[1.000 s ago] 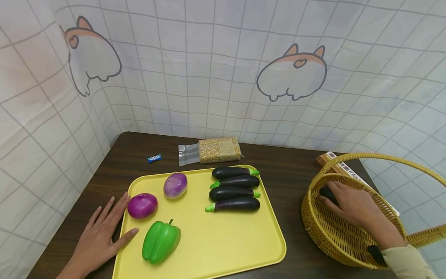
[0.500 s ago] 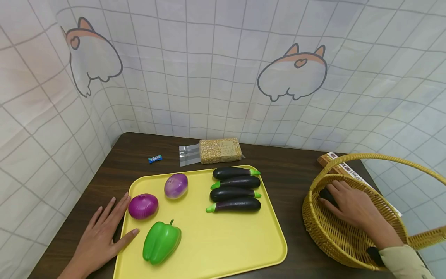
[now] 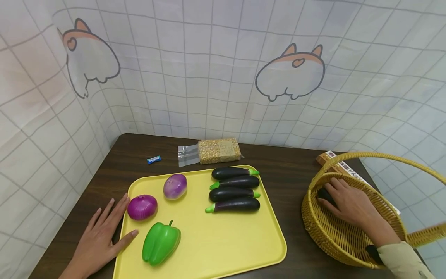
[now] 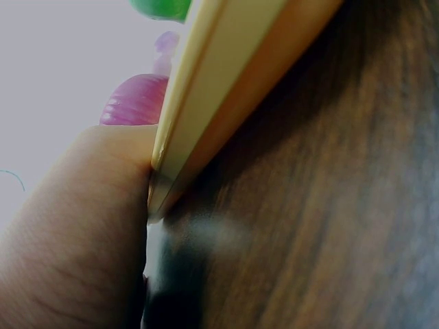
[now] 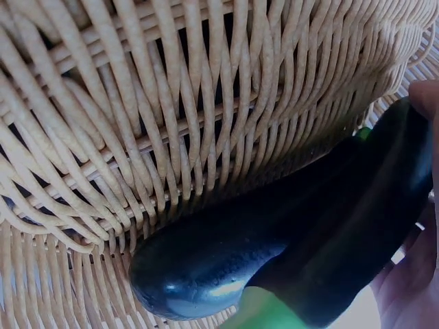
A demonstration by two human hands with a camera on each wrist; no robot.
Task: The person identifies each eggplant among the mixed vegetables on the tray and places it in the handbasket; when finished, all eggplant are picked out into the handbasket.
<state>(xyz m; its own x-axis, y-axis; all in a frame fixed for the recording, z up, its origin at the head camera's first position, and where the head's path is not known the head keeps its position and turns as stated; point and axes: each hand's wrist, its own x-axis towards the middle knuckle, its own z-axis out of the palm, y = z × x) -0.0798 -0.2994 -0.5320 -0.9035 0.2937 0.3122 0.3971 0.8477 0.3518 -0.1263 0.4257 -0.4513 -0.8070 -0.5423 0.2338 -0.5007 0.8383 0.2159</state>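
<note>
My right hand [image 3: 352,201] reaches into a yellow wicker basket [image 3: 308,217] and grips a dark eggplant [image 3: 326,197]. In the right wrist view, the held eggplant [image 5: 357,219] shows its green cap, and a second eggplant [image 5: 206,267] lies against it by the woven wall. Another dark end [image 3: 373,254] shows beside the sleeve. My left hand [image 3: 99,236] lies with straight fingers at the left rim of a yellow tray [image 3: 230,248], its thumb over the edge. Nearest to it are a purple onion [image 3: 142,207] and a green bell pepper [image 3: 161,243].
A paler onion [image 3: 175,186] and several eggplants [image 3: 235,193] in a stack of rows lie on the tray. Behind it are a bag of grain [image 3: 219,150] and a small blue packet [image 3: 153,159]. A long box [image 3: 345,166] lies behind the basket, whose handle [image 3: 379,155] arches up.
</note>
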